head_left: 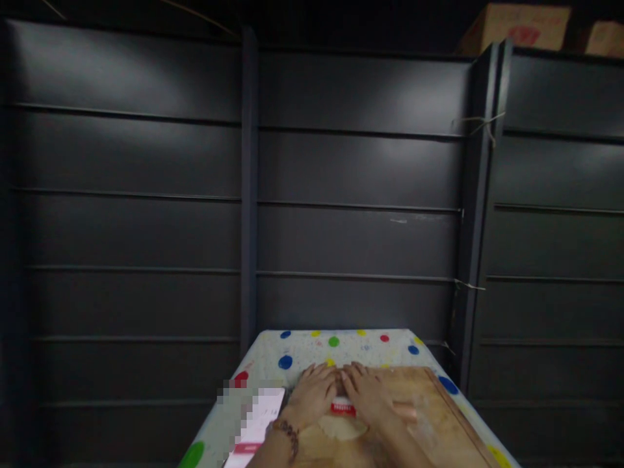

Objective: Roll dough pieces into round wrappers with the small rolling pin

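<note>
Both hands lie over a wooden board (pixel 446 426), palms down. My left hand (pixel 314 390) has its fingers stretched forward; a beaded bracelet circles that wrist. My right hand (pixel 363 390) is beside it, its fingers also stretched out. Past the right wrist sticks out the rounded wooden end of what looks like a rolling pin (pixel 405 411); the hands and wrists cover much of it. Between the hands shows a red label (pixel 343 408) with white lettering, level with that end. Nearer to me lies a flat, pale sheet of dough (pixel 342 428), partly hidden by the right forearm.
A cloth with coloured dots (pixel 312 351) covers the table. Left of my left hand lies a phone or tablet with a lit screen (pixel 260 419), partly pixelated. A dark panelled wall (pixel 355 240) rises behind the table. Cardboard boxes (pixel 524 29) sit high at the right.
</note>
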Motion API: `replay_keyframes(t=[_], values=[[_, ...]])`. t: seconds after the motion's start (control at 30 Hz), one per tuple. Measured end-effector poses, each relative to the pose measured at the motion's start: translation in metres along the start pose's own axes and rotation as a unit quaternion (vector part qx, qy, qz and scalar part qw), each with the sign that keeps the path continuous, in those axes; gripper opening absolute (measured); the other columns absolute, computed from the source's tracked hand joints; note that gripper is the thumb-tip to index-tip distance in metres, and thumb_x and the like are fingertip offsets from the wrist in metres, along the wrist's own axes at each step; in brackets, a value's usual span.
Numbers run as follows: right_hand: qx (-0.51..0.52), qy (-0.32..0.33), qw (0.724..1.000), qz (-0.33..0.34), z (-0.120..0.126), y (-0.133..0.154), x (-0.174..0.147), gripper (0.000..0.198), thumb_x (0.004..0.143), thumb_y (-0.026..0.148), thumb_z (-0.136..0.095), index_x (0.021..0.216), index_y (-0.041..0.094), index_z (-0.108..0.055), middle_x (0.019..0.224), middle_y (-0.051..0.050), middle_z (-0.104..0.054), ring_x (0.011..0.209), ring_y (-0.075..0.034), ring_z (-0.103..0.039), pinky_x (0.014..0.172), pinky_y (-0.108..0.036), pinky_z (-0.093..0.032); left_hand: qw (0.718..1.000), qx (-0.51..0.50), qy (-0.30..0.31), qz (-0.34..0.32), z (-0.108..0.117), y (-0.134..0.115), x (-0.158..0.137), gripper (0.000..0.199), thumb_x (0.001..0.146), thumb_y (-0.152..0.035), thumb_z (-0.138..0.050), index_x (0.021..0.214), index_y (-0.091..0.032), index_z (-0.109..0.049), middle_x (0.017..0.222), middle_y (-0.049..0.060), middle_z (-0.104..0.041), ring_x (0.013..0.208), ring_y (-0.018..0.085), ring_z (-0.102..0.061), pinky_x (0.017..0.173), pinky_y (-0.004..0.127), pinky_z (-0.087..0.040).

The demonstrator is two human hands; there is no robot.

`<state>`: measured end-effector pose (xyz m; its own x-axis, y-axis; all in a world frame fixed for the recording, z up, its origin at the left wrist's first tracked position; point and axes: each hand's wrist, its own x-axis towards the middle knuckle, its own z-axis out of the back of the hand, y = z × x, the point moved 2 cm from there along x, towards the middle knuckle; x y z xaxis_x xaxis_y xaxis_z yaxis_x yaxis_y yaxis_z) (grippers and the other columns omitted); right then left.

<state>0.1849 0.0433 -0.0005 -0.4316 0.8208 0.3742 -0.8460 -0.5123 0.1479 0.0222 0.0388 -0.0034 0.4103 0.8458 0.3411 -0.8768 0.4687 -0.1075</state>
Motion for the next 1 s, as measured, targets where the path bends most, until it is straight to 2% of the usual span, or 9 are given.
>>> replay_keyframes(t=[0.1, 0.23, 0.33, 0.43, 0.63, 0.73, 0.87, 1.0], values=[[-0.048, 0.047, 0.998, 0.004, -0.02, -0.004, 0.0, 0.045, 0.096, 0.019, -0.036, 0.135, 0.025, -0.058, 0.142, -0.008, -0.056, 0.13, -0.031, -0.05, 0.102, -0.048, -0.042, 1.0, -0.011, -0.008, 0.016, 0.0, 0.001, 0.001, 0.044, 0.094, -0.021, -0.039, 0.133, -0.028, -0.058, 0.142, 0.003, -0.058, 0.137, 0.022, -0.044, 0.116, 0.047, -0.031], [-0.067, 0.053, 0.996, -0.021, -0.03, -0.005, -0.002, 0.052, 0.094, 0.011, -0.034, 0.14, 0.022, -0.054, 0.142, -0.01, -0.056, 0.131, -0.029, -0.05, 0.106, -0.046, -0.04, 0.999, -0.022, -0.003, 0.031, 0.0, 0.001, 0.001, 0.045, 0.091, -0.023, -0.045, 0.133, -0.029, -0.058, 0.141, 0.002, -0.059, 0.135, 0.022, -0.047, 0.114, 0.042, -0.036], [-0.07, 0.044, 0.996, -0.029, -0.031, 0.001, -0.007, 0.054, 0.09, 0.006, -0.033, 0.138, 0.015, -0.056, 0.14, -0.015, -0.057, 0.13, -0.029, -0.052, 0.108, -0.045, -0.039, 1.0, -0.02, -0.009, 0.011, 0.0, -0.002, -0.003, 0.043, 0.095, -0.022, -0.039, 0.131, -0.031, -0.061, 0.138, 0.0, -0.062, 0.13, 0.02, -0.053, 0.111, 0.041, -0.039], [-0.073, 0.037, 0.996, -0.033, -0.029, 0.011, -0.017, 0.055, 0.088, 0.003, -0.033, 0.136, 0.011, -0.058, 0.14, -0.017, -0.056, 0.131, -0.03, -0.051, 0.108, -0.044, -0.039, 0.999, -0.028, -0.027, -0.024, 0.0, -0.005, -0.011, 0.045, 0.097, -0.02, -0.034, 0.133, -0.028, -0.06, 0.139, 0.0, -0.061, 0.13, 0.018, -0.052, 0.115, 0.041, -0.037], [-0.043, 0.042, 0.998, -0.03, -0.024, 0.028, -0.039, 0.06, 0.085, 0.006, -0.04, 0.143, 0.014, -0.051, 0.151, -0.013, -0.043, 0.14, -0.03, -0.04, 0.111, -0.046, -0.038, 0.997, -0.049, -0.023, -0.053, 0.002, -0.007, -0.037, 0.047, 0.097, -0.021, -0.031, 0.137, -0.024, -0.056, 0.142, 0.002, -0.058, 0.133, 0.017, -0.05, 0.114, 0.038, -0.04], [-0.031, 0.037, 0.999, -0.008, -0.023, 0.029, -0.042, 0.059, 0.086, 0.008, -0.038, 0.144, 0.014, -0.05, 0.151, -0.011, -0.043, 0.14, -0.026, -0.04, 0.115, -0.043, -0.034, 0.997, -0.038, -0.024, -0.056, 0.005, -0.008, -0.043, 0.048, 0.099, -0.023, -0.028, 0.139, -0.022, -0.054, 0.142, 0.003, -0.058, 0.133, 0.018, -0.051, 0.112, 0.039, -0.042], [-0.035, 0.032, 0.999, -0.002, -0.024, 0.017, -0.03, 0.056, 0.089, 0.008, -0.033, 0.139, 0.015, -0.055, 0.146, -0.01, -0.051, 0.136, -0.023, -0.046, 0.114, -0.04, -0.035, 0.998, -0.014, -0.023, -0.061, 0.002, -0.007, -0.03, 0.046, 0.098, -0.02, -0.029, 0.133, -0.022, -0.059, 0.138, 0.004, -0.061, 0.131, 0.018, -0.053, 0.115, 0.04, -0.038], [-0.038, 0.054, 0.998, 0.005, -0.023, 0.003, -0.009, 0.052, 0.093, 0.011, -0.033, 0.141, 0.016, -0.053, 0.149, -0.011, -0.048, 0.141, -0.024, -0.038, 0.115, -0.041, -0.031, 1.0, 0.0, 0.001, -0.032, -0.008, 0.001, -0.005, 0.046, 0.096, -0.02, -0.033, 0.133, -0.02, -0.06, 0.138, 0.007, -0.061, 0.131, 0.024, -0.052, 0.112, 0.048, -0.039]])
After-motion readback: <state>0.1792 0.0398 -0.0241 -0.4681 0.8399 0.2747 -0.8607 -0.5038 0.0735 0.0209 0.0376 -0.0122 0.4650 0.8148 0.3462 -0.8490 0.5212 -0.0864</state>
